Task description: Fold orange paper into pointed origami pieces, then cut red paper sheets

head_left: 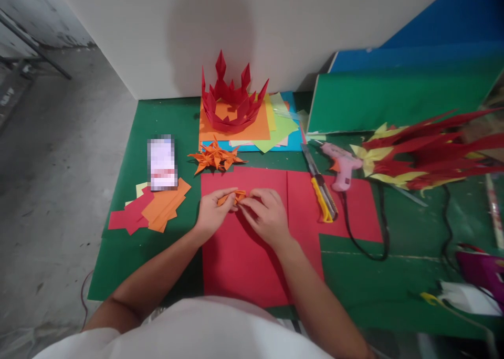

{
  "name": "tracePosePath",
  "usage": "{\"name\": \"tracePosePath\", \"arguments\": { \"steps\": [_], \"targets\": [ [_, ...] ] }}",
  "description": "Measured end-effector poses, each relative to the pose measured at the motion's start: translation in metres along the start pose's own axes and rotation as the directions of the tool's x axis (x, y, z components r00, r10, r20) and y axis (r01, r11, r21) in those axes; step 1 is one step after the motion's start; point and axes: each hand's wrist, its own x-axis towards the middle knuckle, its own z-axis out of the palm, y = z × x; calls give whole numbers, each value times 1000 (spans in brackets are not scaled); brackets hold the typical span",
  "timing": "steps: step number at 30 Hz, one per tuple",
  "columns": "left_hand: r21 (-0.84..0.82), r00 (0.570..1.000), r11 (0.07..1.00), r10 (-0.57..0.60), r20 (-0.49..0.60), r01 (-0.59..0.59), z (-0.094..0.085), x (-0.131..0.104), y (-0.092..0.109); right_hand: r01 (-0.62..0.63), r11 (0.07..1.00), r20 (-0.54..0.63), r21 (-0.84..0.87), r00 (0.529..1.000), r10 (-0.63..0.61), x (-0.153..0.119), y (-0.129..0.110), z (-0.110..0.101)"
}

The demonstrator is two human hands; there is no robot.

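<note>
A small folded orange paper piece [238, 195] is held between both hands above a large red sheet [252, 264]. My left hand [214, 212] pinches its left side, thumb toward the middle. On its right side, my right hand [268, 214] has thumb and index finger closed at the edge of the piece. Several folded orange paper stars [216, 157] lie just beyond the hands. Behind them a red folded paper crown [232, 107] stands on a stack of coloured sheets [255, 130].
Left lie a blurred-out rectangle [163, 162] and red and orange paper pieces [165, 207]. Right are a yellow cutter [323, 199], scissors, a pink glue gun [342, 165] with black cord, and a red-and-yellow paper piece [425, 151]. A white wall [275, 28] rises behind the green table [169, 117].
</note>
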Motion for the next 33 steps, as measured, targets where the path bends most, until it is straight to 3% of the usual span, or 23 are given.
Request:
{"name": "tracePosePath", "arguments": {
  "steps": [10,13,17,28,33],
  "targets": [
    [-3,997,999,40,60,-40,-1,1,-8,20,998,-29,64,999,-18,-1,-1,2],
    [29,995,997,76,61,-78,-2,1,-8,-28,994,-69,110,997,35,-1,-1,-1],
    [-46,997,999,12,75,-9,-1,2,-8,-106,989,-86,104,990,115,-2,0,-5],
    [23,994,996,88,58,-90,-2,1,-6,-12,999,-24,39,1000,13,-1,-1,-8],
    [-29,995,995,92,38,-90,-2,3,-4,-14,1000,-15,14,1000,15,-1,-2,-7]
  ]
}}
